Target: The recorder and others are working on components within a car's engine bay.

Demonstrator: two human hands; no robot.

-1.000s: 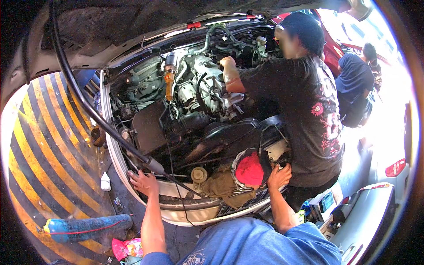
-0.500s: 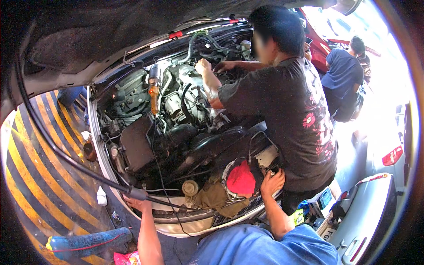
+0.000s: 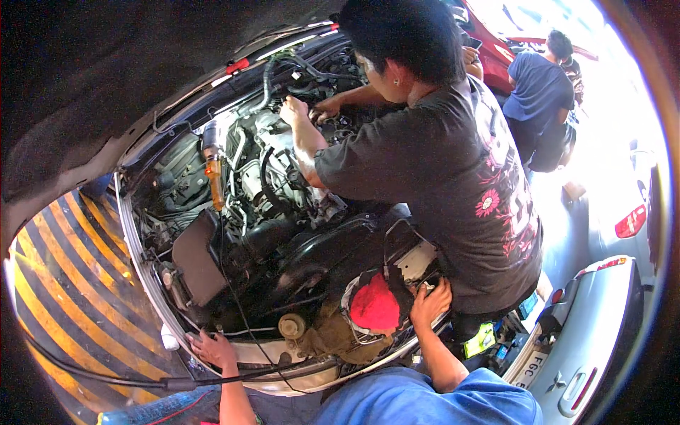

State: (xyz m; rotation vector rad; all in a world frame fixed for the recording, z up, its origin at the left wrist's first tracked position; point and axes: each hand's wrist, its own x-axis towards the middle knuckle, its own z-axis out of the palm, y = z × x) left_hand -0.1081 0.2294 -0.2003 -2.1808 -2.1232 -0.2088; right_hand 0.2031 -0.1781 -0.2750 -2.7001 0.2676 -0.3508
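My left hand (image 3: 212, 348) rests on the front edge of the car's open engine bay (image 3: 244, 352), fingers spread, holding nothing. At the right front corner, my right hand (image 3: 431, 306) has its fingers curled at a small pale and dark item I cannot make out. Beside it lies a red cloth (image 3: 375, 303) in a round wire-edged holder, and a brown rag (image 3: 333, 333) is bunched to its left. A round cap (image 3: 292, 326) sits between the rag and my left hand. A long black rod or cable (image 3: 166, 383) crosses in front of my left forearm.
At the right side, a person in a dark printed shirt (image 3: 453, 177) leans in, both hands on the engine (image 3: 265, 166). An orange and black work lamp (image 3: 213, 170) hangs over it, its cord running forward. The raised hood (image 3: 106, 85) is overhead. A silver vehicle (image 3: 595, 319) stands right.
My left hand has moved left along the front edge, and its fingers have spread. The black rod has dropped lower. My right hand stays at the corner. The view has shifted.
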